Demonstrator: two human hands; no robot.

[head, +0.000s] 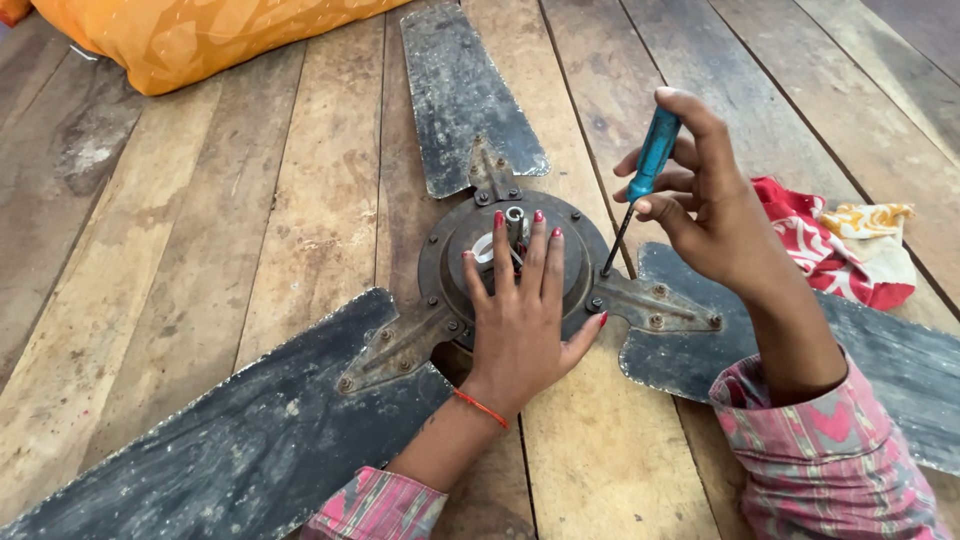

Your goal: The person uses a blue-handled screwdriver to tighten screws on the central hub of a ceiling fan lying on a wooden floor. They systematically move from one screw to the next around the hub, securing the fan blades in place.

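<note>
Wooden plank floor (300, 200) runs under everything, worn and stained. Biggest thing on it: an old ceiling fan with three dusty black blades (230, 440) lying flat, one pointing away, two toward me on either side. Its round rusty motor hub (575, 245) sits in the middle, blade brackets bolted round the rim. Orange cushion (180, 40) at the far left corner; red-and-white patterned cloth (840, 245) bunched just beside the right blade.

My left hand (520, 310) lies flat on the hub, fingers spread, pressing it down. My right hand (700, 200) is closed round a blue-handled screwdriver (640, 180), thumb and fingers pinching the handle, tip down at a screw (605, 272) on the hub rim.

Doing it well, I'd say: keep the shaft straight over the screw head, bear down before turning, keep the hub pinned so it can't spin.

No containers in view.
</note>
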